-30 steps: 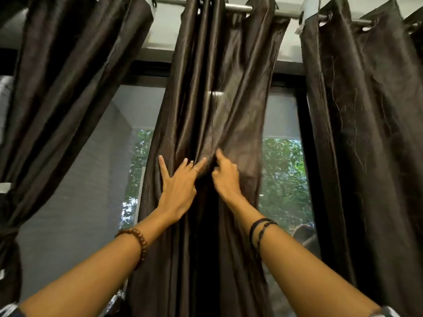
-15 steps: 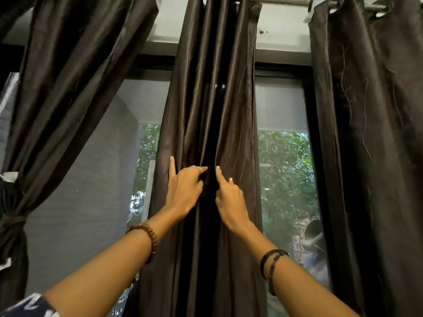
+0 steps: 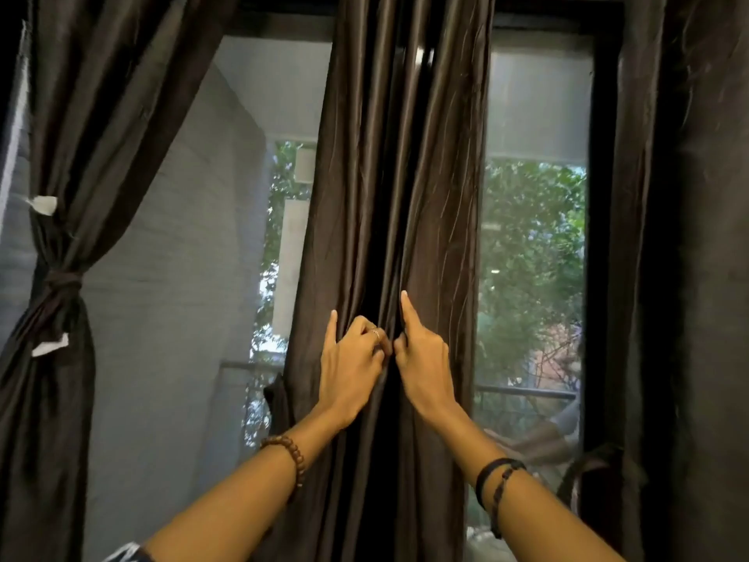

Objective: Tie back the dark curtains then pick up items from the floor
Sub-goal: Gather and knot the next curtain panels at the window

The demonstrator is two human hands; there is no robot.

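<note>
So both hands are up on the middle curtain [image 3: 389, 196], the dark shiny one hanging straight down between the two window panes. The left hand [image 3: 350, 371] has its fingers curled in and bunching a fold of the fabric, with the thumb sticking up along the cloth – there's a thin ring [image 3: 376, 333] on one finger. The right hand [image 3: 421, 363] sits right next to it, nearly touching, index finger pointing straight up against the curtain while the other fingers curl into the pleat. Both are gripping the cloth at about the same height, on either side of a deep dark fold.

A brown beaded bracelet [image 3: 289, 452] is on the left wrist, and a couple of dark cord bands [image 3: 496, 480] on the right.

Off to the left, the left curtain [image 3: 101, 115] is already pulled aside and knotted with a dark tie [image 3: 60, 279] – a white tag [image 3: 43, 204] sticks out above the knot and another one below it. On the far right hangs the right curtain [image 3: 697, 277], loose and straight. Through the glass you get a grey wall [image 3: 162, 298], green trees [image 3: 531, 237] and a railing [image 3: 527, 393]. The floor isn't in view.
</note>
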